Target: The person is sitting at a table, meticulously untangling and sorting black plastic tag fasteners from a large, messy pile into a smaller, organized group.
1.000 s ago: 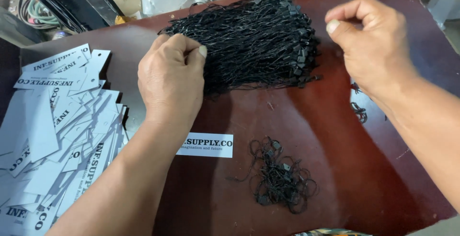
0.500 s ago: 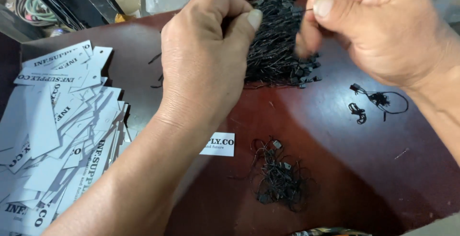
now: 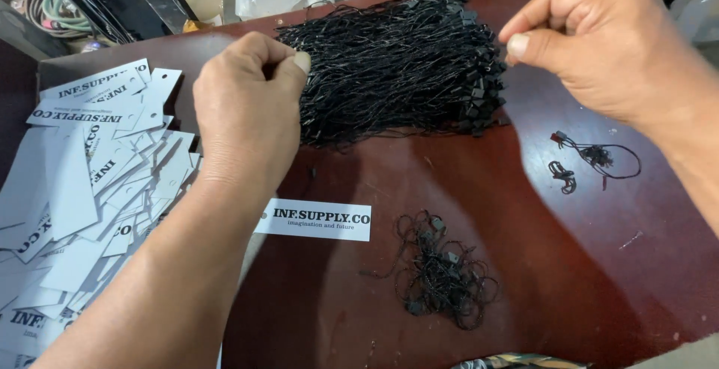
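White tags: my heap (image 3: 82, 189) lies left; one (image 3: 314, 220) lies alone mid-desk (image 3: 569, 279).
Hands: my left (image 3: 251, 107) and right (image 3: 599, 47) pinch black strings (image 3: 397, 65).

Left hand (image 3: 247, 110) and right hand (image 3: 607, 47) pinched, raised.

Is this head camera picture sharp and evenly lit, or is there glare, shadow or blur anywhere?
Head view: sharp overall; soft sheen on the dark red table; left hand and its forearm shade the table and the white paper tags; right hand crisp; bundle of black strings clearly resolved.
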